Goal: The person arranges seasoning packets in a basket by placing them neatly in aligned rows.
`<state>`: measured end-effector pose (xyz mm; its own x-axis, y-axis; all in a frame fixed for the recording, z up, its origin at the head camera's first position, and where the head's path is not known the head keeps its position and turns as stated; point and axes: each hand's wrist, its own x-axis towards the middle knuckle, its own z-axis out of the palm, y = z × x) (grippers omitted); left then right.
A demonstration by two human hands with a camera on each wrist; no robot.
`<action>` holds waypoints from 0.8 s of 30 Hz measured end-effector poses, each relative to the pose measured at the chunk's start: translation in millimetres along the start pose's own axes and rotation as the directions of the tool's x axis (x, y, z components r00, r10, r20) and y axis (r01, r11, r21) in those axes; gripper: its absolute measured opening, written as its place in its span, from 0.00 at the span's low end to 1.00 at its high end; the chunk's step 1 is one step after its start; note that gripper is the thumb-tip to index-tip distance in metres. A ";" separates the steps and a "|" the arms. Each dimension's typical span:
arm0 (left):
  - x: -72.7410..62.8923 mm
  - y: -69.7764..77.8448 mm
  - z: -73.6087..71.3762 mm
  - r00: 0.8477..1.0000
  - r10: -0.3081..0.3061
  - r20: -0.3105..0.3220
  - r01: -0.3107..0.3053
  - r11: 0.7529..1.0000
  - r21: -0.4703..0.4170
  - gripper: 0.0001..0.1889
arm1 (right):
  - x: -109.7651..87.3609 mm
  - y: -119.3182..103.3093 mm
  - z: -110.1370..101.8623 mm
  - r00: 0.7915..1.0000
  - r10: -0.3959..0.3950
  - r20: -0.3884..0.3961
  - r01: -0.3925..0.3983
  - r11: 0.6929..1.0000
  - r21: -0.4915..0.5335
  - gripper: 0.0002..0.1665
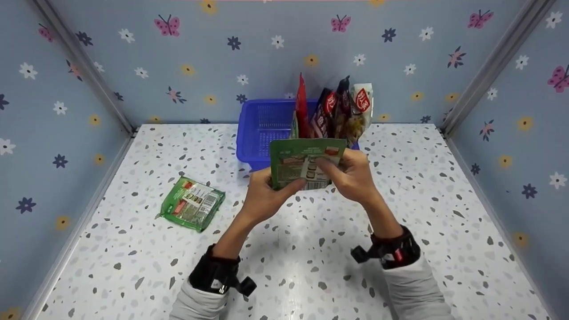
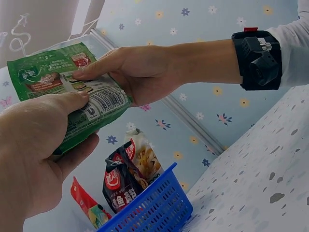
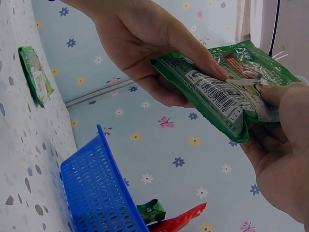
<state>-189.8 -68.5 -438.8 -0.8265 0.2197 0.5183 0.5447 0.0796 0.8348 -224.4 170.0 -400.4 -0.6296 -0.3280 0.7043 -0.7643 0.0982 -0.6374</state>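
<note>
Both hands hold a green food packet (image 1: pixel 289 162) up in front of the blue basket, its printed back with a barcode toward the head camera. My left hand (image 1: pixel 264 193) grips its left side, thumb across the back and fingers behind. On the other side my right hand (image 1: pixel 355 175) pinches it, the thumb on the printed back. In the left wrist view the green packet (image 2: pixel 72 92) is tilted between both hands. The right wrist view shows the barcode side of the packet (image 3: pixel 227 92) with both thumbs pressing on it.
A second green packet (image 1: pixel 193 204) lies on the speckled table to the left. The blue plastic basket (image 1: pixel 249 133) stands against the back wall. In it are a red packet (image 1: pixel 302 109), dark packets (image 1: pixel 322 115) and a white packet (image 1: pixel 363 106) standing upright, mostly toward its right side.
</note>
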 end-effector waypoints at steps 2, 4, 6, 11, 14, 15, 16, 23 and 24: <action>0.0 -0.1 0.1 1.000 -0.001 -0.001 0.001 1.000 0.000 0.15 | 0.0 0.1 0.0 1.000 -0.001 0.000 0.001 1.000 0.000 0.13; 0.0 0.3 0.3 1.000 -0.003 -0.001 0.003 1.000 -0.003 0.16 | -0.1 0.5 -0.2 1.000 -0.002 0.002 0.002 1.000 0.000 0.14; 0.0 0.2 0.5 1.000 -0.003 -0.001 0.003 1.000 -0.009 0.16 | -0.1 0.8 -0.1 1.000 -0.001 0.005 0.001 1.000 -0.001 0.15; -0.6 -0.7 0.6 1.000 -0.005 -0.006 0.005 1.000 -0.010 0.15 | 0.4 1.1 0.5 1.000 0.006 0.011 -0.006 1.000 0.003 0.15; -1.3 -1.0 0.1 1.000 -0.003 -0.011 0.003 1.000 -0.010 0.16 | 0.5 0.6 1.1 1.000 0.013 0.010 -0.013 1.000 0.016 0.14; -1.5 -1.0 0.0 1.000 -0.003 -0.013 0.002 1.000 -0.012 0.16 | 0.5 0.3 1.3 1.000 0.016 0.009 -0.016 1.000 0.021 0.14; -1.7 -1.2 -0.1 1.000 -0.003 -0.017 0.003 1.000 -0.015 0.16 | 0.4 0.0 1.6 1.000 0.022 0.008 -0.022 0.999 0.027 0.14; -0.3 -1.5 -0.2 0.997 -0.007 -0.072 0.005 1.000 -0.026 0.15 | 0.5 -1.6 3.1 0.995 0.093 0.021 -0.094 0.995 0.046 0.14; 0.0 -1.4 -0.4 0.997 -0.006 -0.080 0.004 1.000 -0.022 0.15 | 0.4 -1.8 3.3 0.993 0.112 0.023 -0.113 0.992 0.051 0.15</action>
<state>-190.6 -69.0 -439.9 -0.8382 0.1406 0.5269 0.5384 0.0588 0.8407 -222.8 166.6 -400.0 -0.7080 -0.3364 0.6209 -0.6799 0.0871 -0.7281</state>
